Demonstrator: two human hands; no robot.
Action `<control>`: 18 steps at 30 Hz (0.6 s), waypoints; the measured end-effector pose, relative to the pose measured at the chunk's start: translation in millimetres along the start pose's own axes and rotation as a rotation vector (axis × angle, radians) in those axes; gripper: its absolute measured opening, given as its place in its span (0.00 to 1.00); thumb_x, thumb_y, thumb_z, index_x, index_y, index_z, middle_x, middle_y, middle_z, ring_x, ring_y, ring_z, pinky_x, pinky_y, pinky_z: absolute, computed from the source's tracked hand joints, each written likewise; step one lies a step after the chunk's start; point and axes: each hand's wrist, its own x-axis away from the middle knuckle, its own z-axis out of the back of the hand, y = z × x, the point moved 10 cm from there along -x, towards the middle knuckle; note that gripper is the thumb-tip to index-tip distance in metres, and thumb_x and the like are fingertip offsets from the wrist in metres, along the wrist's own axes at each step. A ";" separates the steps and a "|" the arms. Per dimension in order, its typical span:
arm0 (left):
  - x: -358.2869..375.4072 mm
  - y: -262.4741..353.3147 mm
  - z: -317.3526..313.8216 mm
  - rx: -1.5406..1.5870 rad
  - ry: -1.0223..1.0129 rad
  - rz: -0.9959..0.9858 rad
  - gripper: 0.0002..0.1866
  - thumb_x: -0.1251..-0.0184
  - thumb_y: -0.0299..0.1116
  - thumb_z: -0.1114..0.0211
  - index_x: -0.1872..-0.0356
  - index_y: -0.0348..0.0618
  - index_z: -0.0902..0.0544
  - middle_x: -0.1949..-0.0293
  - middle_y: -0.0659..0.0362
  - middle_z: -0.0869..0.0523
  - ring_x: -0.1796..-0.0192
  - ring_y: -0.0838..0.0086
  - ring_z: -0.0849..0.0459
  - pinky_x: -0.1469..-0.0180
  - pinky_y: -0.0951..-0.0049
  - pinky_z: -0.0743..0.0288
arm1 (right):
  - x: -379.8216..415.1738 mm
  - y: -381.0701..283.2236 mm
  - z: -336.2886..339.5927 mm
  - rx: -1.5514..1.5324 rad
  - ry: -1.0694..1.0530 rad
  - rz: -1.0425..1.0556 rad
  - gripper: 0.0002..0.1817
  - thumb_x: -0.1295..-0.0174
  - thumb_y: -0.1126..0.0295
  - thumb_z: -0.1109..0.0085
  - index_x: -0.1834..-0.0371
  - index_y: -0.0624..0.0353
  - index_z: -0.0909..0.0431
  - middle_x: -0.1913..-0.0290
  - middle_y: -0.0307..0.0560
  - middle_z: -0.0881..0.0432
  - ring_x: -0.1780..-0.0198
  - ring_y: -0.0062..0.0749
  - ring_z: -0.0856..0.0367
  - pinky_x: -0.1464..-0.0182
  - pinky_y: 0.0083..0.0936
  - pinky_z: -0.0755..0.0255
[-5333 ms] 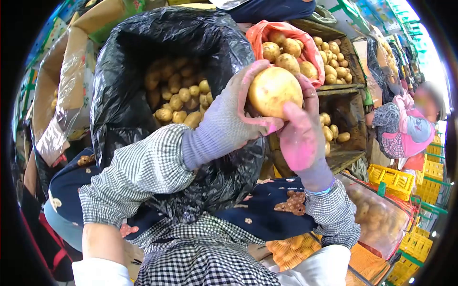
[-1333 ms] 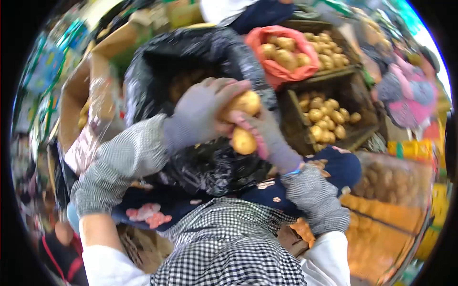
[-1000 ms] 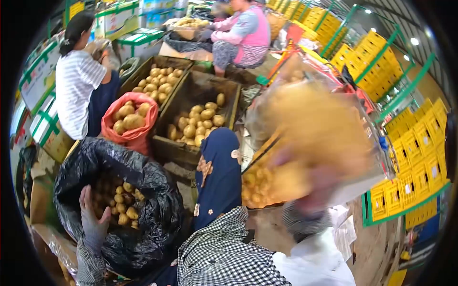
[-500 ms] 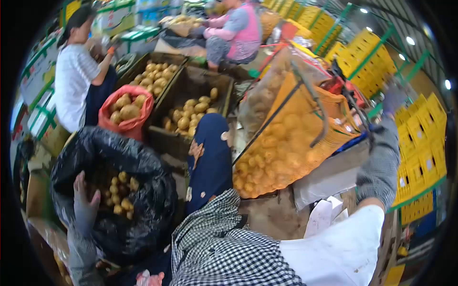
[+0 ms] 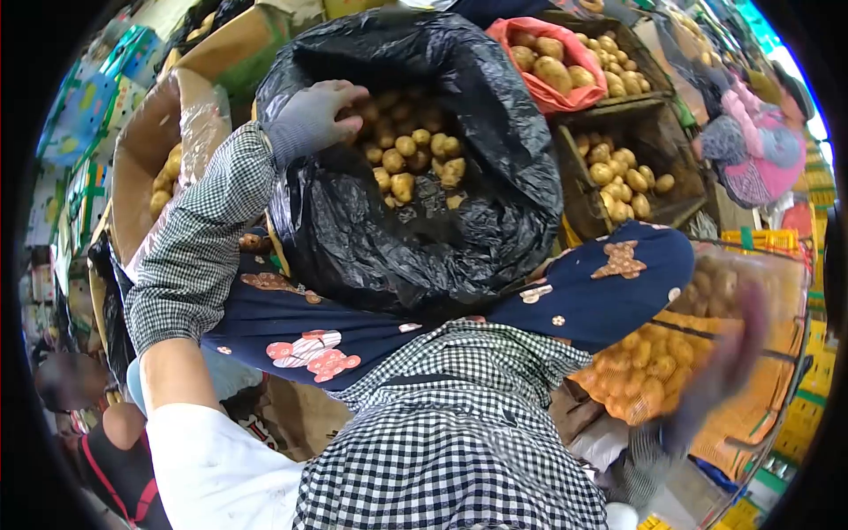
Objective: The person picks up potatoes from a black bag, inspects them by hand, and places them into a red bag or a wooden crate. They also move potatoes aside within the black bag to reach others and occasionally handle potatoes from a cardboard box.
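Observation:
My left hand (image 5: 316,117), in a grey glove, is over the inner left side of a black plastic bag (image 5: 512,238). Its fingers are stretched out and apart from the thumb, with nothing between them. Small potatoes (image 5: 408,150) lie inside the bag, just right of the fingertips. On the other side, my right hand (image 5: 746,340), also gloved, is smeared by motion above an orange mesh sack of potatoes (image 5: 649,375). Whether its fingers hold anything is not visible.
Beyond the black bag are a red sack (image 5: 503,35) of larger potatoes and a dark crate (image 5: 587,212) with more. A cardboard box (image 5: 132,185) stands at left. A person in pink (image 5: 768,163) crouches at upper right; another person (image 5: 119,450) is at lower left.
My view has turned down and left, bringing the black bag to the centre. The left hand remains at the bag's left side, while the right is now lower, over the mesh sack.

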 end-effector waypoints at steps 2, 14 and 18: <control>9.5 -5.4 -22.2 -0.234 -0.138 -0.057 0.24 0.39 0.49 0.37 0.43 0.50 0.20 0.41 0.51 0.22 0.31 0.56 0.32 0.27 0.56 0.46 | -25.9 -4.3 -100.6 0.073 -0.320 0.032 0.20 0.38 0.74 0.43 0.42 0.64 0.25 0.41 0.53 0.22 0.38 0.42 0.26 0.34 0.33 0.36; -27.2 -18.6 35.8 -0.150 -0.137 0.262 0.23 0.37 0.48 0.37 0.47 0.44 0.20 0.56 0.51 0.14 0.52 0.59 0.16 0.45 0.62 0.24 | -77.1 24.6 -329.6 -0.348 -0.775 0.225 0.21 0.42 0.70 0.36 0.44 0.59 0.21 0.46 0.54 0.20 0.45 0.49 0.21 0.42 0.36 0.28; -119.2 -65.9 -83.3 -0.071 -0.518 0.499 0.32 0.44 0.51 0.34 0.42 0.41 0.23 0.53 0.48 0.15 0.48 0.56 0.16 0.47 0.62 0.23 | -74.7 32.0 -329.0 -0.365 -0.804 0.233 0.21 0.43 0.70 0.35 0.45 0.59 0.21 0.49 0.53 0.19 0.48 0.50 0.20 0.45 0.38 0.27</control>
